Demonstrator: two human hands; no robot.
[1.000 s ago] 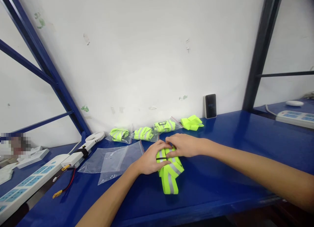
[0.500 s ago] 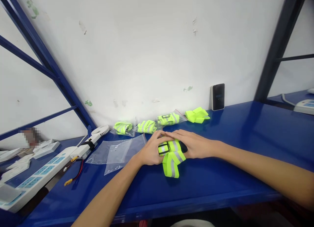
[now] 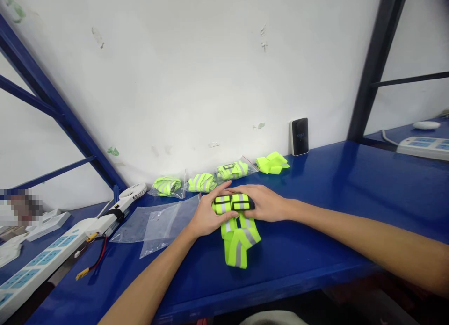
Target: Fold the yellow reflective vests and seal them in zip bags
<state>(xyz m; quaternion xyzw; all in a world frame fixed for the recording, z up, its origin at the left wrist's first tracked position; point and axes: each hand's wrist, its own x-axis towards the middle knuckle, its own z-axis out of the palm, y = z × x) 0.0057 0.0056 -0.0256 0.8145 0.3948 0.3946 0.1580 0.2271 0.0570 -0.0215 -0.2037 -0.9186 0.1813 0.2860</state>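
Between my two hands is a neon yellow reflective strap (image 3: 242, 234) with grey stripes and black buckles, partly bundled at the top. Its loose end hangs down in a fold toward the front of the blue table. My left hand (image 3: 208, 215) is closed round the left side of the bundle, thumb in front and fingers behind. On the other side, my right hand (image 3: 268, 202) grips the bundle next to its dark end; most of those fingers are hidden. Two flat clear plastic bags (image 3: 159, 227) lie to the left of my left hand.
Along the wall stand several bagged yellow straps (image 3: 167, 185) and an unbagged folded one (image 3: 272, 163). A small black-screened device (image 3: 300, 137) leans at the back right. At left are a white fan (image 3: 133, 191), power strip (image 3: 45, 257) and red-black cable (image 3: 101, 257). The table (image 3: 343, 189) extends right.
The bundle has turned so that two black buckles now face me side by side. My left thumb has come round to its front. The whole view has shifted slightly to the right.
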